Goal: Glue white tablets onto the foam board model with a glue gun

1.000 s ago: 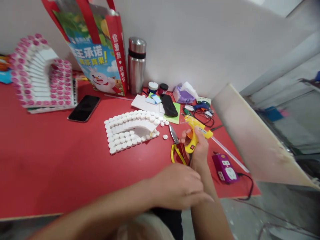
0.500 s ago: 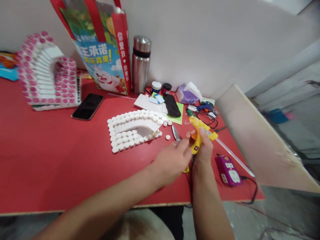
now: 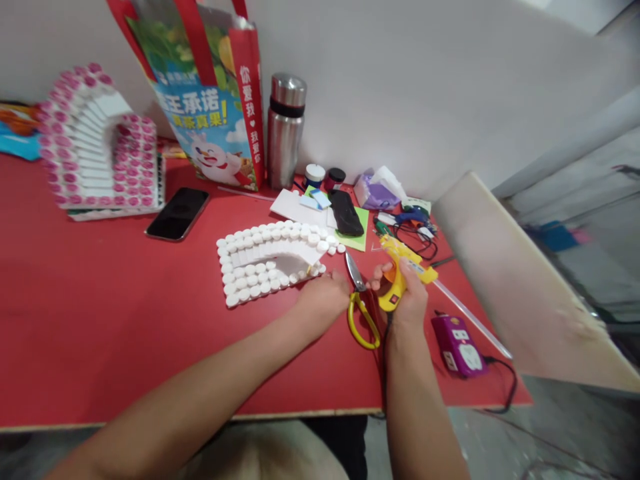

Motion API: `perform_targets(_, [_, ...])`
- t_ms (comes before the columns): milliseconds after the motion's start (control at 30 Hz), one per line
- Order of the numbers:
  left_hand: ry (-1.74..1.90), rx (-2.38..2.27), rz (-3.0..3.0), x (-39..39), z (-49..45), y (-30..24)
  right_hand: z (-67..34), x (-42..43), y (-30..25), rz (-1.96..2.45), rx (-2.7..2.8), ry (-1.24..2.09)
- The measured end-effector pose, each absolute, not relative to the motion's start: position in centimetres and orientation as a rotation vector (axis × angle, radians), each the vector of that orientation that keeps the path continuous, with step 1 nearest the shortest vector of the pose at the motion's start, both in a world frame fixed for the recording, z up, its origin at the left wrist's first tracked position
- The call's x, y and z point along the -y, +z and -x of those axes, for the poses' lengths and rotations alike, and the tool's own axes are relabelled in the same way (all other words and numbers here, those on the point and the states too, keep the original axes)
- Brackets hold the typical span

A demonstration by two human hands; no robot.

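Note:
My right hand (image 3: 411, 297) is wrapped round the handle of a yellow hot glue gun (image 3: 397, 287), its nozzle pointing up and left and a long clear glue stick (image 3: 470, 317) sticking out of the back. My left hand (image 3: 325, 297) is down on the table with curled fingers, at the lower right corner of a model covered in white discs (image 3: 255, 273); its fingertips are largely hidden, and so is anything between them. Scissors with yellow handles (image 3: 363, 323) lie between my two hands, blades pointing away from me.
A purple power socket (image 3: 460, 347) sits at the right, near a leaning board (image 3: 530, 287). Left of the model are a phone (image 3: 177, 213) and a pink-and-white model (image 3: 100, 147). Behind stand a shopping bag (image 3: 210, 113), a steel flask (image 3: 286, 133) and small jars (image 3: 314, 175).
My left hand has moved left and down from beside the glue gun to the table, where it now covers the spot of a loose white disc. The scissors' handles have come into view.

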State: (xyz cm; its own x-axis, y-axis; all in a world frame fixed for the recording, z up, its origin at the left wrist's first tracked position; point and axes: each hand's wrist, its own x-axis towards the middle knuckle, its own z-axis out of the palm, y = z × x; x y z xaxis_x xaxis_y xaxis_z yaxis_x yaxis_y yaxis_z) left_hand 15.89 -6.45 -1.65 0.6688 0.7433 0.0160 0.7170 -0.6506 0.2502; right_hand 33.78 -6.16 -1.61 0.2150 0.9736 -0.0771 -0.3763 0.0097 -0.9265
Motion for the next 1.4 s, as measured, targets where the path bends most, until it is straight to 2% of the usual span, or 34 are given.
perform_targets(133, [0.212,-1.049,-2.680,6.8,-15.0,-1.7,-33.4,6.2,-1.4,1.056,0.761,1.237])
perform_targets(233, [0.449,-0.929,-2.526,8.1,-13.1,-1.4,-32.5,6.5,-1.0,1.058,0.752,1.199])
perform_targets(333, [0.845,-0.806,-1.830,9.3,-9.9,-1.2,-31.3,7.3,-0.4,1.060,0.763,1.226])
perform_targets(433, [0.905,-0.788,-1.078,9.1,-6.6,-1.0,-30.2,8.2,0.3,1.043,0.840,1.303])
perform_targets(567, [1.086,-0.655,-0.658,7.7,-4.1,-1.0,-28.7,9.3,0.9,1.045,1.003,1.350])
perform_targets(800, [1.129,-0.655,-0.436,6.9,-3.8,-1.5,-26.8,10.2,2.2,1.054,1.146,1.399])
perform_targets(1400, [1.123,-0.701,-0.474,6.7,-4.3,-1.3,-25.5,10.3,2.3,1.242,1.231,1.434])
